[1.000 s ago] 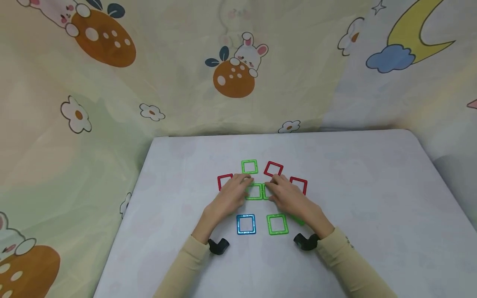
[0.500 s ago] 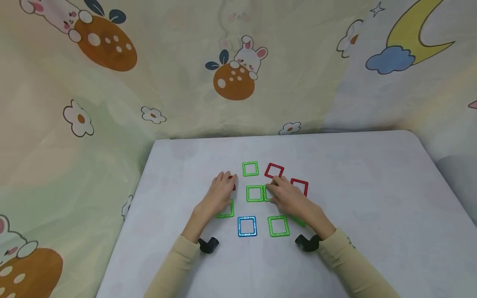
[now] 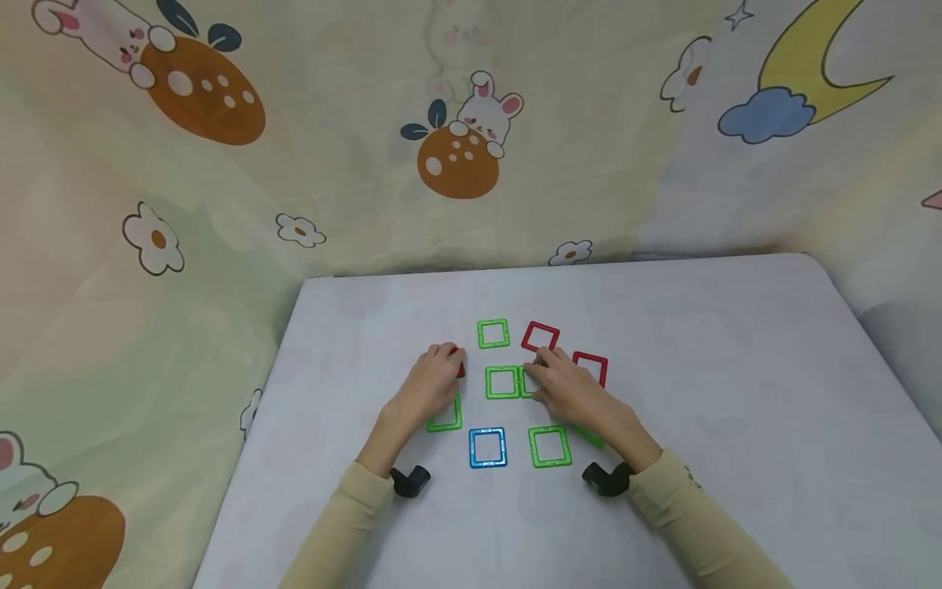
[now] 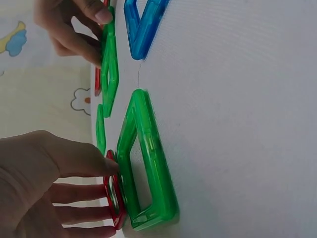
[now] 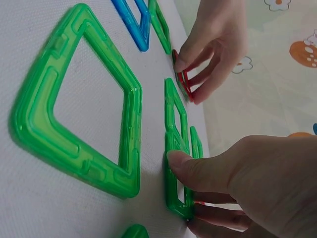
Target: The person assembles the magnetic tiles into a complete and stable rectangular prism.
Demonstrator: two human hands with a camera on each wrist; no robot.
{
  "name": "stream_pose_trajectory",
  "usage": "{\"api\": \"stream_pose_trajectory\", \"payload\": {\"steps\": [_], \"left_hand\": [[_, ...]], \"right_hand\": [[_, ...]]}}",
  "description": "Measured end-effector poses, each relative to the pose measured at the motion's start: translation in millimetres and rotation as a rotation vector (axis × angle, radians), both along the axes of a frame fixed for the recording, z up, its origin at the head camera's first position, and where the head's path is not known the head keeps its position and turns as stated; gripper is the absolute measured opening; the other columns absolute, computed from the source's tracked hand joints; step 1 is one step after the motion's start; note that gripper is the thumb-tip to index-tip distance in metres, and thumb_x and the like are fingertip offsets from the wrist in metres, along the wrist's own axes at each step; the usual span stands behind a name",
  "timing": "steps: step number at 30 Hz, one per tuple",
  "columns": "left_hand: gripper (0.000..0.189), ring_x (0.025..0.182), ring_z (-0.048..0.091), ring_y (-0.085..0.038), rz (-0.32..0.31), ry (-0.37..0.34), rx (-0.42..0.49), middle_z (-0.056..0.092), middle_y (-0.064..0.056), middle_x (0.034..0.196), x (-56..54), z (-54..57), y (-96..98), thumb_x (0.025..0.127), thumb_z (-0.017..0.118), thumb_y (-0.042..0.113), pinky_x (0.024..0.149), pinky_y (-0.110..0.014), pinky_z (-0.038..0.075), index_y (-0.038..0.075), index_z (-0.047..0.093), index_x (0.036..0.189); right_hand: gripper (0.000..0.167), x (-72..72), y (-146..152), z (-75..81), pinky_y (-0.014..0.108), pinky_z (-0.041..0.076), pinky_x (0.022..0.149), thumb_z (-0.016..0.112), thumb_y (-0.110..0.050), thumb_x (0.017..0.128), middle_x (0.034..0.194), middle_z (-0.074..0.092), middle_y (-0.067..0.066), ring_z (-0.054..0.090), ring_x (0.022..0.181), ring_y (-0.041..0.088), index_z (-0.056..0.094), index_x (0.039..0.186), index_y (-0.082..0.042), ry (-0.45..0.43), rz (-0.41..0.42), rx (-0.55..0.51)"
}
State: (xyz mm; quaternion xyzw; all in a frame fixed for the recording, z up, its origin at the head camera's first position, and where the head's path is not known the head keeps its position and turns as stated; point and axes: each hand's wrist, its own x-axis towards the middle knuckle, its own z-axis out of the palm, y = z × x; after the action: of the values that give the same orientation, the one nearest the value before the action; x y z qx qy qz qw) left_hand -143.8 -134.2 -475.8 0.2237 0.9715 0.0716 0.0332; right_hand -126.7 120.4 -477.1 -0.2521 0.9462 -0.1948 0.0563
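Head view: the left hand [image 3: 430,383] pinched a red frame [image 3: 460,370], its right edge pointing forward, left of a green pair [image 3: 520,383] whose long axis ran crosswise on the table [image 3: 699,368]. Left wrist: thumb [image 4: 81,161] and fingers [image 4: 84,215] flanked the red frame. Right wrist: the right hand [image 5: 247,181] pinched the pair's nearer square [image 5: 172,198].

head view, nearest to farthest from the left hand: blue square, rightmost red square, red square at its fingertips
1. Red square, at the left hand's fingertips
2. Blue square, lower right of it
3. Rightmost red square, partly behind the right hand
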Motion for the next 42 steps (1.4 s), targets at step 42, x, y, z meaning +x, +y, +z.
{"api": "stream_pose_trajectory", "payload": {"steps": [42], "left_hand": [[0.065,0.116,0.047,-0.023,-0.015,-0.137,0.383,0.041,-0.014,0.139,8.6,-4.2,4.4,0.088,0.069,0.004,0.099,-0.036,0.051,-0.002,0.041,0.146]], "right_hand": [[0.05,0.9,-1.8,-0.8,0.036,0.059,0.083,0.081,-0.012,0.088,0.122,0.061,0.012,0.052,0.107,0.027,0.066,0.135,-0.002,-0.01,-0.016,0.022]]}}
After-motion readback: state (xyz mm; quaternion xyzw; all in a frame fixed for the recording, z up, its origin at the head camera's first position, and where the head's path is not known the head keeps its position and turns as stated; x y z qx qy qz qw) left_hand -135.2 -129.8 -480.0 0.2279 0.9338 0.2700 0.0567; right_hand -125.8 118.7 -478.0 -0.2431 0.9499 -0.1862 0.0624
